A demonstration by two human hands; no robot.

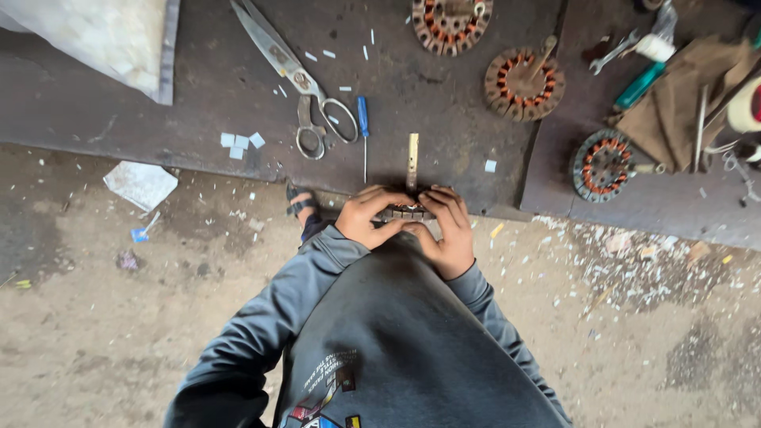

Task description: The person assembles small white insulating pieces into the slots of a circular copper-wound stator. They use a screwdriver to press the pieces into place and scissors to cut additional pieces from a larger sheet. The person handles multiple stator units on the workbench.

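Overhead view of a person in a grey sweatshirt working at the near edge of a dark metal bench (198, 95). Both hands meet at that edge and close around a stator (406, 212), a ring of slotted metal of which only a short arc shows between the fingers. The left hand (366, 216) grips it from one side with the fingers curled over the top; the right hand (449, 231) grips it from the other, thumb tucked under and fingers wrapped over the rim. A flat brass-coloured strip (412, 161) stands straight out from the stator, beyond the fingertips, lying on the bench. Just left of the strip lies a blue-handled screwdriver (363, 127), and beyond the left hand a pair of large scissors (295, 79) rests with its blades pointing away. Small white paper slips (240, 143) are scattered farther left of the scissors. Beyond the right hand lie three more stators with copper windings: one (451, 22) at the far edge of the view, one (524, 83) with a tool handle resting in its centre, and one (604, 165) well to the right. Farther right, a brown cloth (674, 103) lies beside a teal-handled tool (639, 85) and a spanner (614, 51). The floor (103, 317) beneath the hands is sandy and littered with white offcuts.
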